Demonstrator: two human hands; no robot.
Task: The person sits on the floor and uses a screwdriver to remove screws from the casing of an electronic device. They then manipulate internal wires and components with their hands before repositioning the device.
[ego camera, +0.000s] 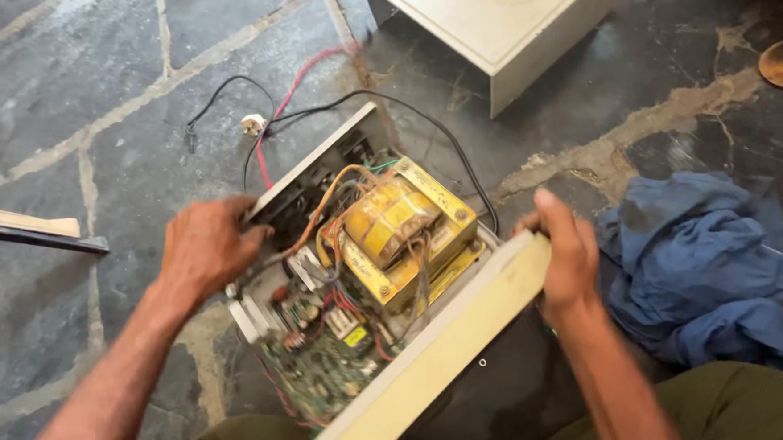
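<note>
A small yellow label (355,337) sits on a component at the edge of the green circuit board (312,377), low inside the open metal case (308,184). No packages, signs or screens show.

At the centre of the frame, the transformer (408,239) is wrapped in yellow tape on a yellowed metal frame. Below it, the circuit board (321,368) is green, with red, orange and grey wires (325,209) looping over it. The open casing (443,348) is cream with a black face. At right lies a crumpled blue cloth (711,263). The floor (77,79) is dark grey stone with pale seams. A red cable (305,73) and a black cable (432,128) trail towards the top, where a beige box (491,20) stands.
</note>
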